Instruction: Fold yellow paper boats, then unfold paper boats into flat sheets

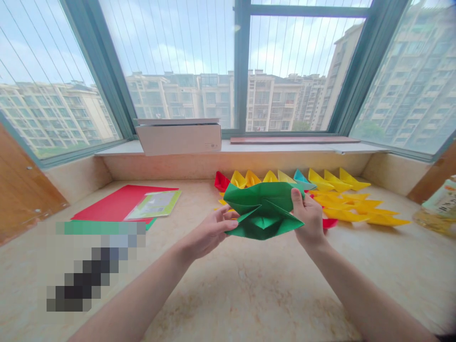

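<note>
A partly opened green folded paper (263,209), boat-like with pointed side corners, is held up above the counter between both hands. My left hand (217,228) pinches its lower left corner. My right hand (309,216) grips the right side, thumb on the near face and the other fingers behind the paper. Behind it, a row of folded paper boats stands along the back ledge, among them a red boat (222,181), a blue boat (302,177) and several yellow boats (351,180). The green paper hides part of this row.
More yellow boats (386,218) lie at the right, near a clear bottle (438,209). Red paper sheets (107,202) and a plastic packet (156,204) lie at the left, beside a blurred-out patch. A white box (180,137) sits on the window sill (121,147).
</note>
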`<state>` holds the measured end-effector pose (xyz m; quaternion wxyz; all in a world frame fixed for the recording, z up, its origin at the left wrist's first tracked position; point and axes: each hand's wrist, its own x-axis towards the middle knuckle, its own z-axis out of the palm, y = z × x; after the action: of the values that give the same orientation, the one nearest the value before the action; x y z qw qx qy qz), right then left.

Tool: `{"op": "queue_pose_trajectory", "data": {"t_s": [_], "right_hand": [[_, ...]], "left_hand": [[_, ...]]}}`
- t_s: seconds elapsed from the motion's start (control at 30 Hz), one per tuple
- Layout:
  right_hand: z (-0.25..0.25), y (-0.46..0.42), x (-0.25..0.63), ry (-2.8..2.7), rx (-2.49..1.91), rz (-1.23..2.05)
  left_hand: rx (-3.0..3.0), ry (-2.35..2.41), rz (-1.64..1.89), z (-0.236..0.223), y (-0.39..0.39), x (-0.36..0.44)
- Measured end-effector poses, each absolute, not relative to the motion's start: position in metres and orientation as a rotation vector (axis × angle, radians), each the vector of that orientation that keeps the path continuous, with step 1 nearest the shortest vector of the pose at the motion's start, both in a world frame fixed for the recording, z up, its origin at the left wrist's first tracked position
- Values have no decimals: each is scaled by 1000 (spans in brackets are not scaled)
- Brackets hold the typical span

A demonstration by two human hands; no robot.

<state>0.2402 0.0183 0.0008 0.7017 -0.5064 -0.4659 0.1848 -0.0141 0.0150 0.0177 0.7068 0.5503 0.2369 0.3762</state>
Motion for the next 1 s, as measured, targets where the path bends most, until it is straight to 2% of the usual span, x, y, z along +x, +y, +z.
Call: {"op": "queue_pose_trajectory", "data": {"t_s": [0.2,0.4,0.63,0.77,1.0], "right_hand": [[-1,26,241,-809,-1000,693],[-3,28,241,-790,-821,932],[-14,36,244,-847,-774,968],[-20,38,245,-762,-802,1109],[-10,31,240,-750,-828,1216]], "left_hand": [[1376,496,777,9,19,-20],[1308,411,872,10,16,-22],[1182,447,1061,11,20,-15],[1171,484,1193,9,23,-10],[1148,562,1419,7,31,-10]]}}
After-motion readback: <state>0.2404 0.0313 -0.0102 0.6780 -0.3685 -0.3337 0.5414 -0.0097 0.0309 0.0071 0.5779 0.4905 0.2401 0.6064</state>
